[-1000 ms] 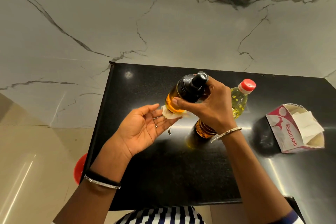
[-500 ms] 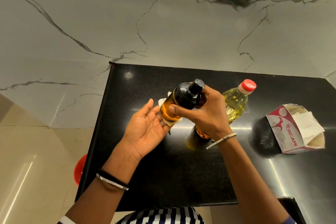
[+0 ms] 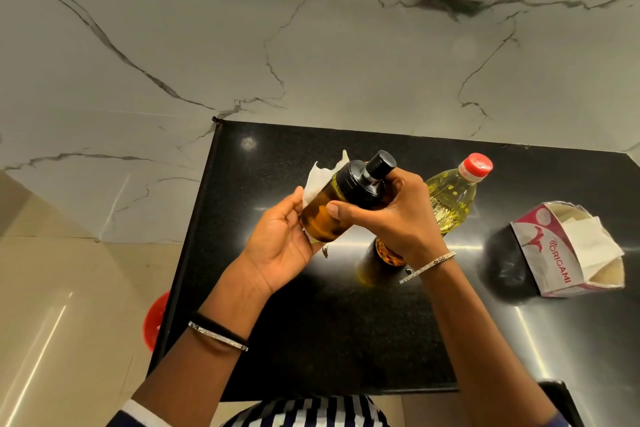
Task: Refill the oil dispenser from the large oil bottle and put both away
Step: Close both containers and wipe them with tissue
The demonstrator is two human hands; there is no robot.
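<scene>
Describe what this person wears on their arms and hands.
Both forearms are bare. Near the left hand, the wrist carries a black band and a thin silver bangle; near the right hand, a thin silver bracelet. A dark sleeve with a white cuff shows at the left elbow. The top is navy-and-white striped.

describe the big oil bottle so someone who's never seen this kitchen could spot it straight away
On the black counter below the marble wall, look just behind the right hand, left of the tissue box. The oil bottle sits there: clear plastic, pale yellow oil, red cap, unlike the amber dispenser with a black pump that the hand grips.
</scene>
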